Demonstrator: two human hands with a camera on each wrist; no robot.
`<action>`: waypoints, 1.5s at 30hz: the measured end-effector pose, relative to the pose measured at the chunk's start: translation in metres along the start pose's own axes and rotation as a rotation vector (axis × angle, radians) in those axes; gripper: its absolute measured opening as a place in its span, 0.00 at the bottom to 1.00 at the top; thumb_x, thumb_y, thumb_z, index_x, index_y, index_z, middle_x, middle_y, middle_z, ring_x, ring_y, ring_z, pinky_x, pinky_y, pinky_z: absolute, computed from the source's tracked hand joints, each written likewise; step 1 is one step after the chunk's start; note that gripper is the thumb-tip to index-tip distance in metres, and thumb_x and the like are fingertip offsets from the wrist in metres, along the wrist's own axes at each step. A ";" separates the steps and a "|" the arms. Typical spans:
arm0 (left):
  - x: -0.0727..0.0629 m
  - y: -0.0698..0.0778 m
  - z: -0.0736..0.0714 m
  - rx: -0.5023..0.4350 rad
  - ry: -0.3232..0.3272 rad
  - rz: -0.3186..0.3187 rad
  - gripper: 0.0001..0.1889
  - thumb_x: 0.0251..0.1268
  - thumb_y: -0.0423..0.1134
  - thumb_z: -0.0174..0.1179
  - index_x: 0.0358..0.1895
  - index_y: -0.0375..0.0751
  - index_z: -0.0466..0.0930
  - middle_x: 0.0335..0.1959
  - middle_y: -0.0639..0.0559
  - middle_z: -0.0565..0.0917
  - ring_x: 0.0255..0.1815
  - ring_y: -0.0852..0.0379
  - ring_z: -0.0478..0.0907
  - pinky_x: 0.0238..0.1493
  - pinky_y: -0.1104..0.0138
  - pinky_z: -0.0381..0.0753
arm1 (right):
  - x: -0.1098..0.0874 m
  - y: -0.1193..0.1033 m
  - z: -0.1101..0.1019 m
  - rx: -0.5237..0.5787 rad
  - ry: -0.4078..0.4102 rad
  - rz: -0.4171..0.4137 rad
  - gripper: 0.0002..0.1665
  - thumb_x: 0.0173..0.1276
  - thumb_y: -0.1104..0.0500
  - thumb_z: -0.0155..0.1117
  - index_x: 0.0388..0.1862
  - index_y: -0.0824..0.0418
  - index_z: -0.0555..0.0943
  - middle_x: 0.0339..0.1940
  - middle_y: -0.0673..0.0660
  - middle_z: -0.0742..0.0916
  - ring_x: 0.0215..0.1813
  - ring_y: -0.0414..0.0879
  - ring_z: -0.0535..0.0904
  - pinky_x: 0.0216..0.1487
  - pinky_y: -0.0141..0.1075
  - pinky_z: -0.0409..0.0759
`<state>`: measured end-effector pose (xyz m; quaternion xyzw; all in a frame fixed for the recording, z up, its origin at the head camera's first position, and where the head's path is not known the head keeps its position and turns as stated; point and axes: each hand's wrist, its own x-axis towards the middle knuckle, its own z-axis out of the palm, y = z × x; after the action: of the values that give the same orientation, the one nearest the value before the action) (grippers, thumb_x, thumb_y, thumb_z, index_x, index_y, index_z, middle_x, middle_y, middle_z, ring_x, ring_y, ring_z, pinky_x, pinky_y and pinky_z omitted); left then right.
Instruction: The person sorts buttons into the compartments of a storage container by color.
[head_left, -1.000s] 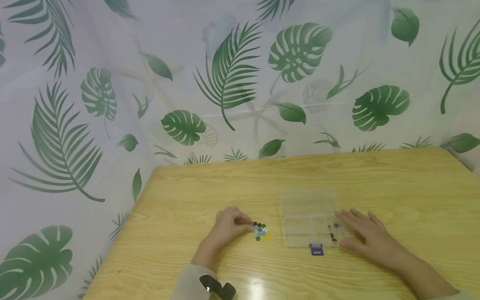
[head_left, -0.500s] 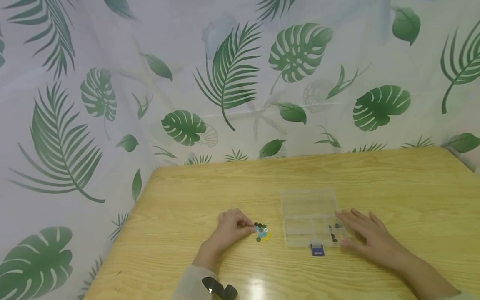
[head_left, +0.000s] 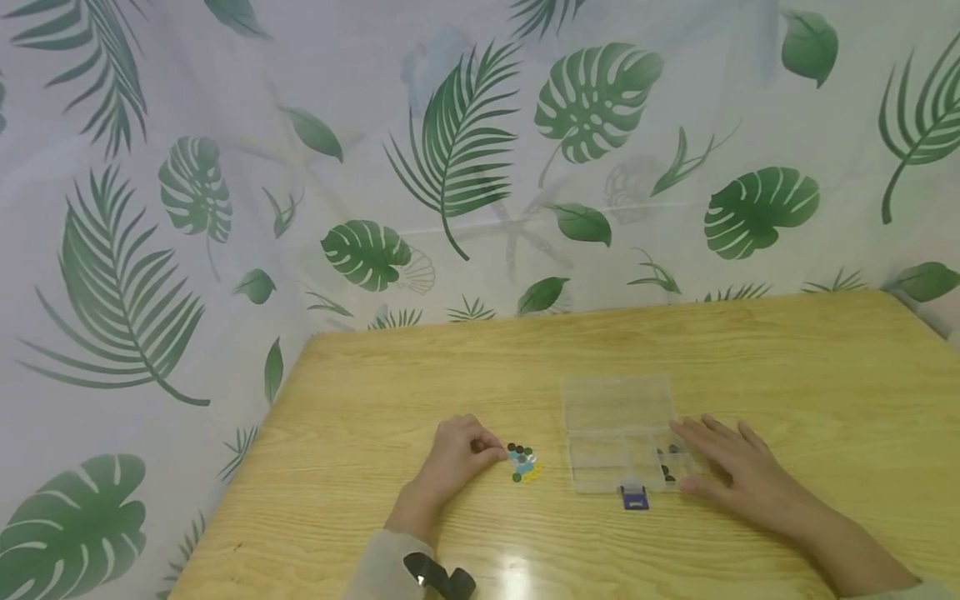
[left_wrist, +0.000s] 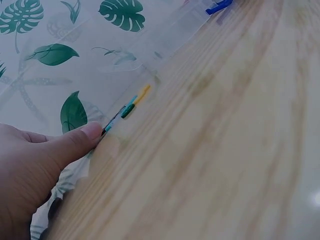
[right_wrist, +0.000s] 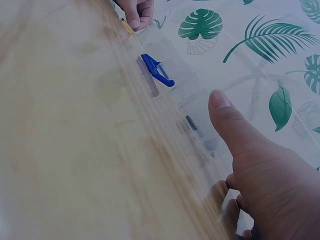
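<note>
A small pile of coloured buttons, in black, green, blue, white and yellow, lies on the table. At its left edge is my left hand, thumb and forefinger brought together at the nearest buttons. In the left wrist view the thumb tip meets a dark edge of the pile; whether a button is pinched is hidden. A clear plastic compartment box lies with its lid folded back. Dark buttons sit in its right-hand compartments. My right hand, fingers spread and fairly straight, rests against the box's right side.
The box's blue latch sticks out towards the front. All of this stands on a wood-grain table. Behind it hangs a white cloth printed with green leaves. A black strap is around the left sleeve.
Almost nothing differs. The left hand's fingertips stay at the pile's left edge with tiny shifts, and the right hand keeps its place beside the box.
</note>
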<state>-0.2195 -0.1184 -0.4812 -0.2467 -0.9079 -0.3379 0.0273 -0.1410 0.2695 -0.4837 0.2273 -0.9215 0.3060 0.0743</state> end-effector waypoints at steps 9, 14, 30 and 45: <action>0.002 0.000 0.002 0.063 0.016 0.054 0.07 0.55 0.51 0.66 0.29 0.54 0.85 0.25 0.66 0.72 0.31 0.65 0.64 0.45 0.65 0.63 | -0.001 0.001 -0.003 -0.007 0.008 -0.002 0.40 0.64 0.52 0.64 0.73 0.53 0.60 0.67 0.69 0.70 0.68 0.74 0.57 0.69 0.62 0.30; 0.002 0.000 0.000 0.044 0.073 0.068 0.06 0.54 0.48 0.68 0.29 0.53 0.85 0.25 0.66 0.72 0.31 0.65 0.64 0.41 0.67 0.65 | 0.000 0.000 -0.002 -0.013 0.012 -0.005 0.40 0.63 0.51 0.64 0.73 0.53 0.61 0.67 0.68 0.70 0.67 0.75 0.58 0.68 0.64 0.32; 0.005 0.012 -0.007 -0.017 0.144 0.058 0.07 0.52 0.47 0.68 0.30 0.49 0.85 0.26 0.64 0.73 0.31 0.63 0.65 0.37 0.70 0.66 | 0.002 -0.001 -0.002 -0.022 0.012 -0.003 0.40 0.63 0.51 0.64 0.73 0.54 0.61 0.67 0.69 0.70 0.67 0.75 0.58 0.69 0.62 0.32; 0.010 0.032 -0.005 0.027 0.179 0.104 0.08 0.51 0.47 0.68 0.30 0.48 0.85 0.24 0.63 0.71 0.30 0.64 0.64 0.38 0.69 0.66 | 0.001 0.000 0.000 -0.011 0.004 -0.006 0.40 0.63 0.51 0.64 0.73 0.53 0.61 0.67 0.69 0.69 0.68 0.74 0.57 0.70 0.61 0.29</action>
<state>-0.2135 -0.0960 -0.4562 -0.2619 -0.8923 -0.3443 0.1289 -0.1419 0.2689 -0.4833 0.2292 -0.9222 0.3013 0.0783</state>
